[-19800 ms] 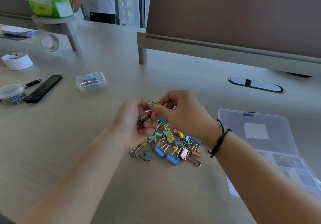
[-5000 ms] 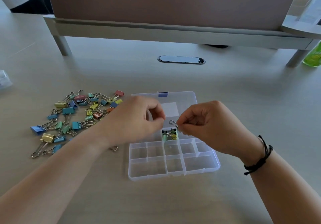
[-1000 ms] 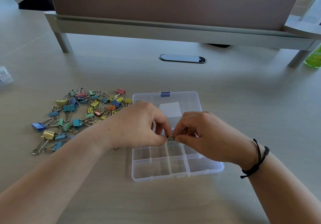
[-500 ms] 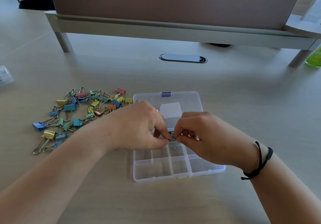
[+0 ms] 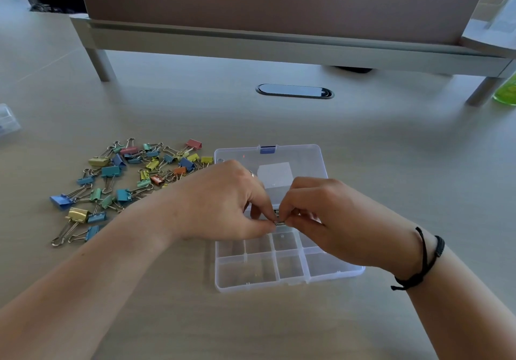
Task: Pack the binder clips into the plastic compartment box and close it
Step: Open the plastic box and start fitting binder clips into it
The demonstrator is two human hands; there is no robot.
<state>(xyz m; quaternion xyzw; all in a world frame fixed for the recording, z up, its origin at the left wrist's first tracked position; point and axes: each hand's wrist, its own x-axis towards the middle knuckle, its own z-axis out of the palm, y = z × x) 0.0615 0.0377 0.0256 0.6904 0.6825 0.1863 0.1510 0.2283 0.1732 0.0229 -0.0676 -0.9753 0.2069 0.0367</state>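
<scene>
A clear plastic compartment box [image 5: 262, 278] lies open on the table, its lid [image 5: 293, 158] flat behind it with a blue latch. My left hand [image 5: 220, 206] and my right hand [image 5: 315, 214] meet over the box's back row. Together their fingertips pinch a binder clip [image 5: 279, 222], of which only the wire handles show. A loose pile of coloured binder clips [image 5: 125, 181] lies on the table left of the box. The hands hide the back compartments.
A raised shelf on metal legs [image 5: 279, 46] spans the back of the table. A black oval cable port [image 5: 294, 91] sits in the tabletop behind the box. A green bottle [image 5: 506, 94] stands at far right, a small clear case [image 5: 7, 119] at far left.
Over the last second both hands have stayed together over the box's back row, sinking slightly. Five seconds ago the right hand alone held a clip above the box.
</scene>
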